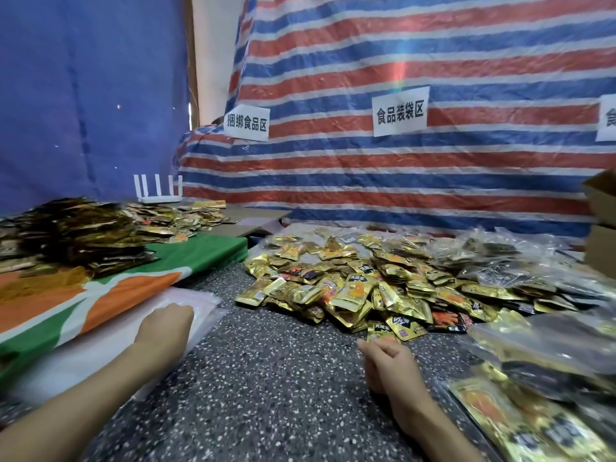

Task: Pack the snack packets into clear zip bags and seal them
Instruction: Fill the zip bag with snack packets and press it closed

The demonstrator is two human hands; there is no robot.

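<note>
the surface is a dark speckled floor [266, 378], grey with small white grains. behind it hangs a striped tarp [433, 61] in red, blue and white, and a plain blue tarp [83, 95] closes the side beyond the left hand. two white paper signs [399, 111] with printed characters are fixed on the striped tarp (a third one is cut by the frame edge). a white router [159, 191] with upright antennas stands far beyond the left fingers. cardboard boxes [600, 228] stand far beyond the right fingers.

the left hand [166, 323] rests on a flat stack of clear zip bags [206, 305], which lies partly over a green, orange and white sheet [100, 295]. its fingers are bent down onto the top bag. it seems they press it, but i cannot tell if they pinch it, because the knuckles hide the tips.

the right hand [386, 365] is over the floor, fingers loosely curled and thumb out, holding nothing. the pile of snack packets [350, 288], gold and orange, begins just beyond its fingertips and is well apart from the left fingers. filled zip bags [533, 355] lie just beside the right hand, on its outer side.
</note>
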